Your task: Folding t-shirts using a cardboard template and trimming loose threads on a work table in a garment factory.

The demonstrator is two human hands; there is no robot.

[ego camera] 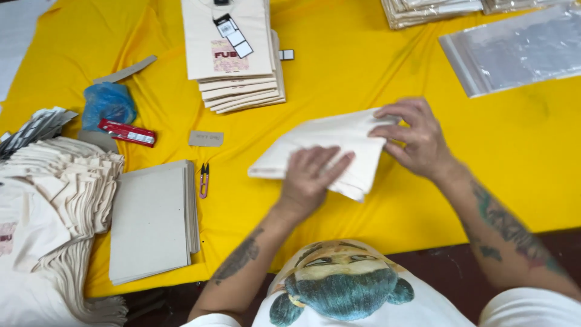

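A folded cream cloth shirt (330, 148) lies in the middle of the bench (375, 72), which is covered in bright yellow cloth. The left hand (308, 175) lies flat on the near part of the shirt, fingers spread out and pressing down, so its grip is wide and holds nothing. The right hand (414, 139) is at the right end of the shirt, with its fingers bent and pinching the edge of the cloth. Far from the hands, a neat stack of folded cream shirts (239, 54) sits with paper tags on top. To the left, a pile of flat grey cardboard sheets (151, 221) lies close to the near edge, and small purple thread snips (204, 179) lie just beside it. Further left is a big heap of loose cream shirts (57, 188). A blue plastic bag (108, 104) and a small red packet (127, 132) lie near each other. A pile of clear plastic bags (514, 51) lies at the far right.
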